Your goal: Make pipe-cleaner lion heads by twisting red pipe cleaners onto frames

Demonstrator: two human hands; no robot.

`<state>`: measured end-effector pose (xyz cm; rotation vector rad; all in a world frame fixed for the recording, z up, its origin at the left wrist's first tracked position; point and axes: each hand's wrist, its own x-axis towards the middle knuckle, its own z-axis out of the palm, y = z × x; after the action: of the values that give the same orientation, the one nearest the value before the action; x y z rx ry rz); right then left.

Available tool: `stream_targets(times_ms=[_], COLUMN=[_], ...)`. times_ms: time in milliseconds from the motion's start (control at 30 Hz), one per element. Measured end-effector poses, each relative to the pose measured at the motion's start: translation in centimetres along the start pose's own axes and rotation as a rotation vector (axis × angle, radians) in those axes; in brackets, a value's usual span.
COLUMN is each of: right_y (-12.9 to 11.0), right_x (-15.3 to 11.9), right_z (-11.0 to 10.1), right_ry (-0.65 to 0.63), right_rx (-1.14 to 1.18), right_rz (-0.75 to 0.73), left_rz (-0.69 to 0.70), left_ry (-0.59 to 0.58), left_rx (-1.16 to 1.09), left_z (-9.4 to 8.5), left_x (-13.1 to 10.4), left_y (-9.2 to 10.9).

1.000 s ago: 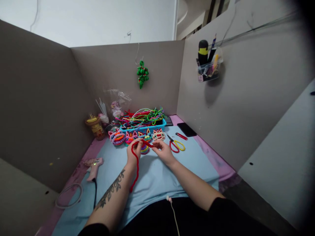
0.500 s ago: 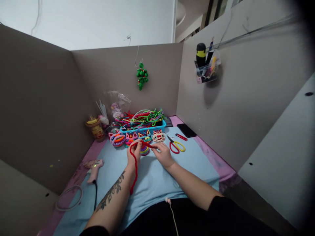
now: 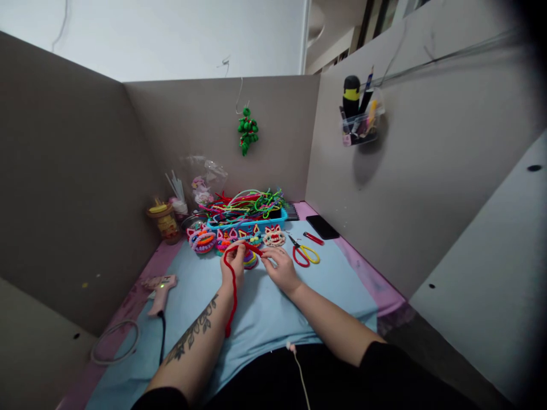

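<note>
A fuzzy red strand (image 3: 233,290) is pinched in my left hand (image 3: 233,267), and its long tail hangs down over the left wrist. Its other end stretches across to my right hand (image 3: 281,267), whose fingertips are closed on it. Both hands are above the light blue cloth (image 3: 273,307). Just behind them stand colourful fuzzy animal-face pieces, among them a pink and orange one (image 3: 201,240) and a cream and red one (image 3: 274,236). A rainbow-striped piece (image 3: 250,260) shows partly between the hands.
A blue basket (image 3: 248,224) of coloured strands stands at the back. Scissors (image 3: 304,253), a red cutter (image 3: 313,238) and a black phone (image 3: 322,227) lie at right. At left are a pink glue gun (image 3: 162,295) with its cable and a jar (image 3: 166,223).
My right hand has shifted slightly left, closer to my left hand, and the red span between them looks a little shorter. The whole view has also shifted slightly.
</note>
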<state>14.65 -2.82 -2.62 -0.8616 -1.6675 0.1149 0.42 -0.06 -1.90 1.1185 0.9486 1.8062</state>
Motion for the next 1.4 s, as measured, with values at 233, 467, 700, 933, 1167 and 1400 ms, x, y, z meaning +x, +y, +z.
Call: stream_targets(times_ms=[233, 467, 700, 933, 1167, 1400], right_y=[0.8, 0.7, 0.2, 0.4, 0.5, 0.7], right_x=[-0.1, -0.4, 0.1, 0.0, -0.4, -0.4], right_z=[0.4, 1.0, 0.4, 0.0, -0.3, 0.3], right_ry=[-0.140, -0.119, -0.230, -0.270, -0.304, -0.312], right_rx=[0.199, 0.516, 0.671, 0.437, -0.035, -0.155], right_rz=[0.152, 0.495, 0.615, 0.567, 0.137, 0.094], left_rz=[-0.161, -0.171, -0.143, -0.149, -0.041, -0.042], left_ry=[-0.048, -0.076, -0.081, -0.121, -0.154, -0.109], left_rx=[-0.146, -0.162, -0.196, -0.114, 0.073, 0.179], left_z=[-0.4, -0.5, -0.6, -0.6, -1.1, -0.9], left_x=[1.0, 1.0, 1.2, 0.9, 0.4, 0.2], left_y=[-0.8, 0.1, 0.2, 0.1, 1.1, 2.2])
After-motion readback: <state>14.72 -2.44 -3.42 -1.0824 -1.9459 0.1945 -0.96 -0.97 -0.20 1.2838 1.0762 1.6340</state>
